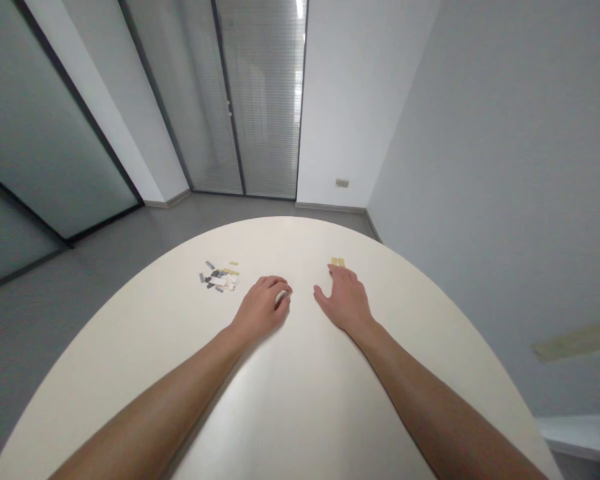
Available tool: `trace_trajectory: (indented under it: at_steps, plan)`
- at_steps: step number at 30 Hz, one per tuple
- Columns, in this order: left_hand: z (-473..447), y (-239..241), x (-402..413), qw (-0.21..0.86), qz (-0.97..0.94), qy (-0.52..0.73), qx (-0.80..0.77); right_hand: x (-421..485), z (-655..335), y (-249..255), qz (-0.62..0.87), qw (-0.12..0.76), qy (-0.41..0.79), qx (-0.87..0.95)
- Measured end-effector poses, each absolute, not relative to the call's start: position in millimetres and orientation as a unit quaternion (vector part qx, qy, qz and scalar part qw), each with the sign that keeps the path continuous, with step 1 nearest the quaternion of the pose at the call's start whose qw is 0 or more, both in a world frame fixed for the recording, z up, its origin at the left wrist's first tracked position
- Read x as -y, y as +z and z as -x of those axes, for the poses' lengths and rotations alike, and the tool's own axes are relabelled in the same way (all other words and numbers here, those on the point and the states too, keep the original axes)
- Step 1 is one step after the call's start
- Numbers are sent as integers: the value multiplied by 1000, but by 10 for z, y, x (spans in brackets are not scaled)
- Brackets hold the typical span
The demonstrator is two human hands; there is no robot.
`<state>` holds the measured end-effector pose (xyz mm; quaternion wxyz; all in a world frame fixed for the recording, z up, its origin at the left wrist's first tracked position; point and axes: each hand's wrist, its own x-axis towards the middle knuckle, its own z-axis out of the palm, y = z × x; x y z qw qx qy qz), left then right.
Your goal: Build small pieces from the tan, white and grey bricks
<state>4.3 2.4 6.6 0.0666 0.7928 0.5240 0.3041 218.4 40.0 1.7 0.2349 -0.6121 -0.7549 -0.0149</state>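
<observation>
- Now, nothing on the table is boxed or binned. The small parts lie loose in a pile of small pieces, grey, white and tan, on the far left part of the table top.
- A tan piece lies by itself, flat on the table, well right of that pile and just beyond your right fingertips.
- The table is round-edged and cream, with a soft sheen. Both of your forearms rest across it.
- Beyond the table there is a grey floor. Frosted glass partitions in dark frames stand on the left, and a slatted blind is straight ahead. A plain pale wall is on the right, with a socket plate low down on the white wall beside the blind.
- Your left hand lies knuckles up with the fingers curled down onto the table, near the pile but apart from it. A pale bit shows at its fingertips. You cannot tell from this view whether the fingers pinch it or only rest against it.
- Your right hand lies palm down and released, with the thumb spread towards the left hand. The outstretched fingers reach the near edge of the tan piece and grasp nothing.
- The two hands lie side by side with a bare gap of table between them.
</observation>
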Motion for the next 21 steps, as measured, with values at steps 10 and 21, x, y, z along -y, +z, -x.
trace_trajectory:
  at_steps: [10,21]
  plan:
    - [-48,86,-19,74,-792,299,-527,-380,-2171,21,622,216,-35,752]
    - [-48,78,-23,73,-794,297,-526,-363,-2161,23,625,220,-32,748]
